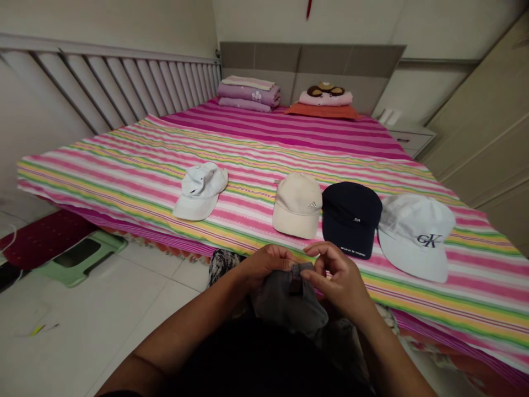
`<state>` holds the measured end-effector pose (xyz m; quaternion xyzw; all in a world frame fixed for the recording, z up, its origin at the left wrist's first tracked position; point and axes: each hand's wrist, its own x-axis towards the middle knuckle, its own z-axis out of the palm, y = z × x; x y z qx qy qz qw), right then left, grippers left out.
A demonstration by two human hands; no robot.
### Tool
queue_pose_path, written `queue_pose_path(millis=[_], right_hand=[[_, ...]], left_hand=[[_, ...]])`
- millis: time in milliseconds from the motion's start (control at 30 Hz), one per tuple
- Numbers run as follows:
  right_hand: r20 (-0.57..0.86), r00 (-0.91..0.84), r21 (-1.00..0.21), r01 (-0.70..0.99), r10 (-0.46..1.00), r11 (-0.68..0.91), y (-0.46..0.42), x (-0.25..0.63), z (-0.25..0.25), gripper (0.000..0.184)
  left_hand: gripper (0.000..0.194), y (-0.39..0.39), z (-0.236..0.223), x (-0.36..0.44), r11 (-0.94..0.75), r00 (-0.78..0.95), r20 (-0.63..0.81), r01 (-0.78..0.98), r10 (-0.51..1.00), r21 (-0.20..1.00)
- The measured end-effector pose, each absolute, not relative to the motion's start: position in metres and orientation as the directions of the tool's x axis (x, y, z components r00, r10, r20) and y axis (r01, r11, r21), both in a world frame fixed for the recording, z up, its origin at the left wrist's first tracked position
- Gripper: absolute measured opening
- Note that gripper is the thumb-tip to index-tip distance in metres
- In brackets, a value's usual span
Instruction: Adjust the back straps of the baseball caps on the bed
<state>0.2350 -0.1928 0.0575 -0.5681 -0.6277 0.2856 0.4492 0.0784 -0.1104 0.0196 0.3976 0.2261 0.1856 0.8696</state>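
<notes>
A dark grey cap [289, 306] is held close to my body, its back strap facing up. My left hand [270, 263] is closed on the strap's left side, fingers pinching near the small buckle. My right hand [339, 275] pinches the strap's other end between thumb and fingers. Beyond my hands, a beige cap [295, 204], a navy cap [352, 215] and a white cap with black letters [417, 231] sit side by side on the bed. Farther left lies a crumpled white cap [202, 190], apart from the others.
The bed has a striped sheet [136, 165], with folded purple bedding [248, 95] and a pink pillow pile [326, 99] by the headboard [273, 58]. A green stool [82, 259] stands on the floor at left. A white nightstand [413, 138] is at back right.
</notes>
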Motion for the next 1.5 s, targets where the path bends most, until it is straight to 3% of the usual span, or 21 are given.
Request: queue_pose_path(millis=[100,200,433,567,800,1033,1133,1200,1300,1367,1500], right_hand=[[0.561,-0.040,-0.487,0.791,0.827,0.370,-0.197,0.228,0.058,0.023],[0.649,-0.155,-0.200,0.910,0.744,0.364,-0.198,0.220,0.054,0.020],[0.745,-0.174,-0.053,0.947,0.643,0.317,-0.195,0.214,0.050,0.005],[0.800,-0.210,-0.006,0.933,0.562,0.359,-0.195,0.213,0.051,0.008],[0.792,-0.130,-0.160,0.899,0.597,0.408,-0.190,0.199,0.048,0.009],[0.816,-0.241,-0.166,0.773,0.525,0.613,-0.200,0.196,0.045,0.007],[0.828,-0.076,-0.314,0.759,0.555,0.571,-0.200,0.208,0.045,0.015],[0.695,0.099,-0.562,0.693,0.713,0.451,-0.195,0.218,0.044,0.019],[0.223,0.060,-0.897,0.403,0.973,0.181,-0.188,0.230,0.043,0.023],[0.000,-0.069,-0.978,0.208,0.998,0.015,-0.185,0.234,0.042,0.025],[-0.113,-0.095,-0.991,-0.067,0.989,-0.120,-0.187,0.234,0.041,0.027]], left_hand=[[0.023,-0.110,0.019,0.079,0.610,0.808,-0.244,-0.171,0.536,0.773],[0.026,-0.111,0.021,0.081,0.607,0.786,-0.250,-0.191,0.565,0.772],[0.024,-0.113,0.020,0.083,0.563,0.737,-0.239,-0.226,0.633,0.795],[0.026,-0.114,0.021,0.084,0.553,0.714,-0.236,-0.248,0.659,0.795],[0.027,-0.119,0.023,0.090,0.529,0.693,-0.225,-0.261,0.685,0.807],[0.022,-0.120,0.021,0.090,0.519,0.669,-0.211,-0.299,0.712,0.801],[0.023,-0.119,0.023,0.085,0.569,0.729,-0.198,-0.304,0.656,0.764],[0.024,-0.116,0.025,0.081,0.591,0.767,-0.180,-0.299,0.616,0.749],[0.025,-0.112,0.027,0.076,0.602,0.804,-0.172,-0.265,0.570,0.753],[0.025,-0.109,0.027,0.074,0.602,0.816,-0.184,-0.231,0.547,0.765],[0.023,-0.105,0.027,0.073,0.587,0.838,-0.173,-0.200,0.517,0.785]])
